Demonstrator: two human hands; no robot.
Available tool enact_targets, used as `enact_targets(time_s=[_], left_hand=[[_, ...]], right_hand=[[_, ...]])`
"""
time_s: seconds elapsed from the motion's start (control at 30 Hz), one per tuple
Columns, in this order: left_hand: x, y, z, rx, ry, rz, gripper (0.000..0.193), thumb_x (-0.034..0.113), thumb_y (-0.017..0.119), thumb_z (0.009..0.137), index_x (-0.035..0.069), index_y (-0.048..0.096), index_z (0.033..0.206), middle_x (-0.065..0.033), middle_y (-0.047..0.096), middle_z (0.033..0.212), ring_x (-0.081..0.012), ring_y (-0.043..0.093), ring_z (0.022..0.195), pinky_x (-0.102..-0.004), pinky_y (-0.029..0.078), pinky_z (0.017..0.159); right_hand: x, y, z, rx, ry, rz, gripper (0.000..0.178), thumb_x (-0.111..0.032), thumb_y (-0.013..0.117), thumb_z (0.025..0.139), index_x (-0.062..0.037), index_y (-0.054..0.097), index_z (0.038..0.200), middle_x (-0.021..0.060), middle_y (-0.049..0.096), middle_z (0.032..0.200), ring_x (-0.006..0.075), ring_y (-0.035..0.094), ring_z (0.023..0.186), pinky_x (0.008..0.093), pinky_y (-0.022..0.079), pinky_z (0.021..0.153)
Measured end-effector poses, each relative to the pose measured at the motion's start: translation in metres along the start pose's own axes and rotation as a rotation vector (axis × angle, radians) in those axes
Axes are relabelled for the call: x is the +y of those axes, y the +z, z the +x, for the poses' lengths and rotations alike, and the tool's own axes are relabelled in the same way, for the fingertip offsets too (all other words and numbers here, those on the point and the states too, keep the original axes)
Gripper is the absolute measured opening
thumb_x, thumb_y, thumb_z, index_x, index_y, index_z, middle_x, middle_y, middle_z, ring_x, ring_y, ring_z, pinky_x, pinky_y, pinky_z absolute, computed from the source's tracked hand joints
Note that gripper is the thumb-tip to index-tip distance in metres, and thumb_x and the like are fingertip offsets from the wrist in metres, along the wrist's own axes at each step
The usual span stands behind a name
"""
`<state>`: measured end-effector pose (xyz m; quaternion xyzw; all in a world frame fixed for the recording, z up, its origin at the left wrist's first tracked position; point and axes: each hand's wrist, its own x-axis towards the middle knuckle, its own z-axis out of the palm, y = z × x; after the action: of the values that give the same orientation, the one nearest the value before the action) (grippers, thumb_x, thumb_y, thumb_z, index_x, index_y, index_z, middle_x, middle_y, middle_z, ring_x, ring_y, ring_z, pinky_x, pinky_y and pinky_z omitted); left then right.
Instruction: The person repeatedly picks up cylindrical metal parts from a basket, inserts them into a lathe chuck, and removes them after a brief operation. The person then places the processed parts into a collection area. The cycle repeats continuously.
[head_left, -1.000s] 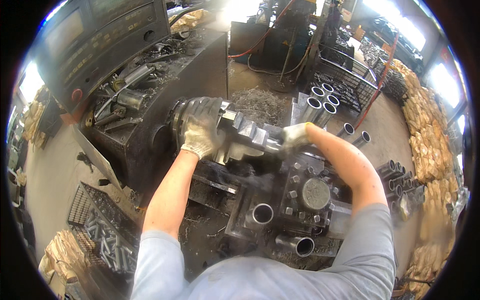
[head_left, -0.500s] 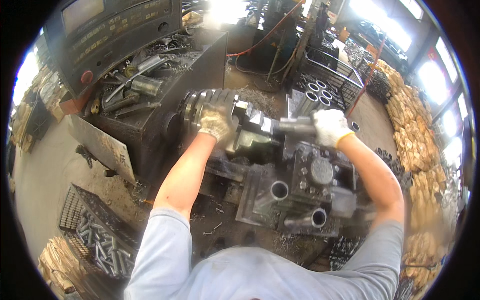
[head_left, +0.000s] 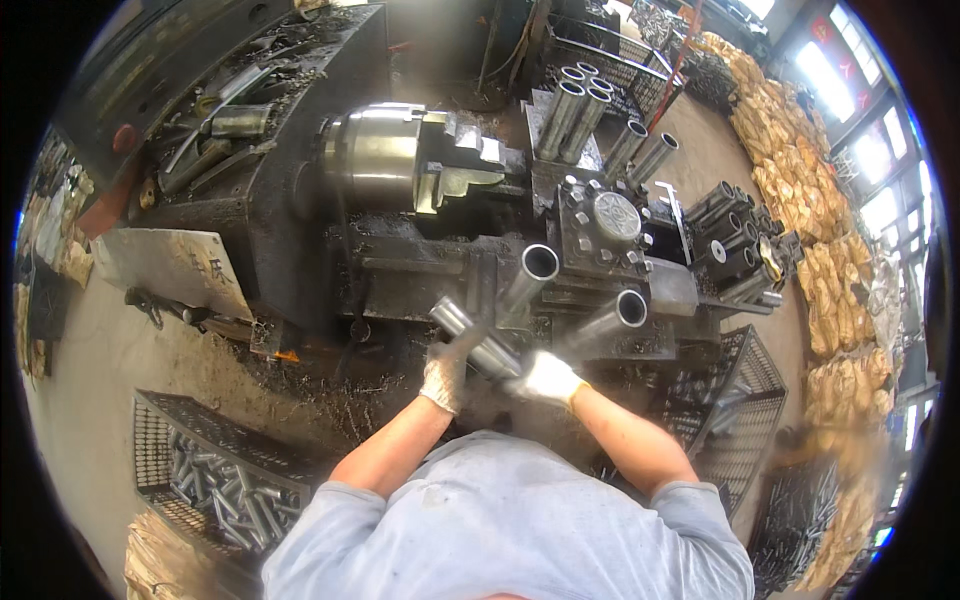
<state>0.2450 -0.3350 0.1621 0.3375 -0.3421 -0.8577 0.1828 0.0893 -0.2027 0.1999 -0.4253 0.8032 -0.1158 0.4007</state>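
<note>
Head camera showed the left hand (head_left: 445,376) closed around a tube (head_left: 492,354) and the right hand (head_left: 547,381) closed at its near end; it slanted in front of the shirt (head_left: 500,515), apart from the chuck (head_left: 380,155).

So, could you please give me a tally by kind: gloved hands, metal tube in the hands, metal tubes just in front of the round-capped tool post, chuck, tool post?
Gloved left hand and gloved right hand: 2
Held tube: 1
Front tubes: 2
Chuck: 1
Tool post: 1
Total: 7
</note>
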Motion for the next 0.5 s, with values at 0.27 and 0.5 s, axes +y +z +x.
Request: enact_targets(time_s=[0.27, 0.5], left_hand=[[-0.024, -0.016, 0.007, 0.01, -0.119, -0.541, 0.04, 0.046, 0.054, 0.11, 0.011, 0.072, 0.111, -0.0101, 0.077, 0.099, -0.0268, 0.076, 0.091, -0.0454, 0.063, 0.088], [0.009, 0.024, -0.035, -0.057, 0.36, 0.691, 0.074, 0.026, 0.091, 0.09, 0.005, 0.052, 0.15, -0.0141, 0.076, 0.119, -0.0252, 0.075, 0.105, -0.0432, 0.063, 0.092]], right_hand=[[0.045, -0.003, -0.014, -0.236, -0.124, 0.542, 0.058, -0.024, 0.086, 0.077, -0.0031, 0.068, 0.127, 0.0093, 0.077, 0.104, 0.0212, 0.073, 0.092, 0.0419, 0.06, 0.083], [0.069, -0.068, -0.111, 0.485, -0.373, 0.569, 0.063, -0.013, 0.09, 0.074, -0.0006, 0.069, 0.132, 0.0115, 0.076, 0.114, 0.0223, 0.074, 0.099, 0.0362, 0.06, 0.09]])
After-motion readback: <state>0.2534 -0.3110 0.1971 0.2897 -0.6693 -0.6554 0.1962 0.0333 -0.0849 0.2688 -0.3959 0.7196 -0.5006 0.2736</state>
